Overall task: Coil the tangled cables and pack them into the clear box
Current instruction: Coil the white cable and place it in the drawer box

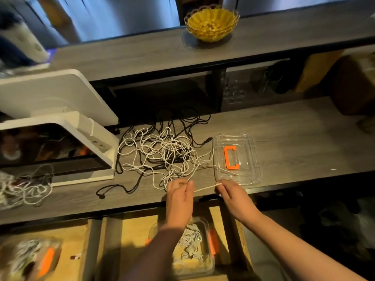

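We see 2 hands at the near edge of a grey wooden desk (284, 138). The left hand (179, 196) has its fingers curled round a white cable (154, 151), and the right hand (231, 194) pinches the same cable between thumb and fingertips — a short stretch of it runs taut between them. Beyond the hands the white cable spreads in a loose tangle across the desk, woven through a black cable (182, 122) whose loops reach back toward the shadowed shelf. Just right of the tangle lies a clear box (251, 157) with an orange latch (231, 157), a strand of white cable crossing its near left corner. On the left stands a white appliance (60, 110), with another bundle of white cord (24, 187) beside it. A yellow basket (212, 23) sits on the upper shelf. Below the desk edge, 2 more clear containers — one (194, 250) under the left forearm, one blurred at the bottom left (32, 258) — hold pale cord.
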{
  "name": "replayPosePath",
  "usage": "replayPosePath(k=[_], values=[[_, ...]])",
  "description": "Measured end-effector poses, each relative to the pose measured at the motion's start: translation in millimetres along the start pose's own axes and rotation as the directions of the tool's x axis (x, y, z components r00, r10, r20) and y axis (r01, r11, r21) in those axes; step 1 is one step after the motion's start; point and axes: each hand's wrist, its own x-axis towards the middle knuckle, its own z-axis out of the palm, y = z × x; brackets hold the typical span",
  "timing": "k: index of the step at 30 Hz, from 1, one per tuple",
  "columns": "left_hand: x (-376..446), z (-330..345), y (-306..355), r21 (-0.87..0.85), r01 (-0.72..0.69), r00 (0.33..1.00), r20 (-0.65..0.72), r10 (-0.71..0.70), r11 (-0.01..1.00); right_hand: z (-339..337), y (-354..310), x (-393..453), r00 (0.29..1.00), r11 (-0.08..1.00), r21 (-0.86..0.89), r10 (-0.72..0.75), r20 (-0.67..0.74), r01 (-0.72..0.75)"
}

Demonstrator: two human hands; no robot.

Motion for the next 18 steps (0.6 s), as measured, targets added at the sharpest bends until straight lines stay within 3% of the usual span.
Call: replayPosePath(k=[2, 3, 5, 6, 7, 10, 13, 15, 18], values=[[-10.8, -4.5, 1.1, -0.091, 0.165, 0.981, -0.089, -0.173, 0.982, -5.5, -4.8, -11.0, 1.0, 0.999, 0.051, 0.009, 0.003, -0.009], [-14.4, -7.0, 3.6, -0.21, 0.292, 0.947, -0.07, -0.313, 0.933, -7.4, -6.8, -15.3, 1.0, 0.998, 0.07, 0.01, 0.004, -0.01], [-19.8, -10.4, 8.3, -0.524, 0.472, 0.858, 0.088, -0.506, 0.709, -9.7, -10.5, -22.5, 1.0, 0.996, 0.092, 0.004, 0.005, -0.005], [-23.4, -12.7, 10.6, -0.626, 0.491, 0.84, 0.156, -0.52, 0.606, -10.1, -12.7, -26.1, 1.0, 0.996, 0.088, -0.001, 0.018, -0.001], [-26.8, -16.1, 14.3, -0.666, 0.47, 0.848, 0.157, -0.506, 0.58, -9.6, -14.3, -29.2, 0.999, 0.997, 0.074, -0.004, 0.049, 0.0], [-38.1, -29.3, 29.2, -0.745, 0.329, 0.899, 0.06, -0.434, 0.58, -3.8, -17.4, -38.2, 0.975, 0.997, -0.062, 0.051, 0.217, -0.038], [-46.1, -42.2, 46.2, -0.811, 0.288, 0.92, 0.085, -0.384, 0.51, -6.4, -19.2, -45.1, 0.925, 0.981, -0.189, 0.112, 0.364, -0.045], [-52.0, -50.8, 54.6, -0.723, 0.292, 0.937, 0.087, -0.337, 0.626, -15.2, -25.6, -46.1, 0.918, 0.984, -0.175, 0.102, 0.384, -0.036], [-66.7, -63.4, 72.2, -0.418, 0.228, 0.973, 0.069, -0.22, 0.879, -31.6, -51.5, -41.5, 0.99, 0.999, 0.052, -0.019, 0.14, 0.012]])
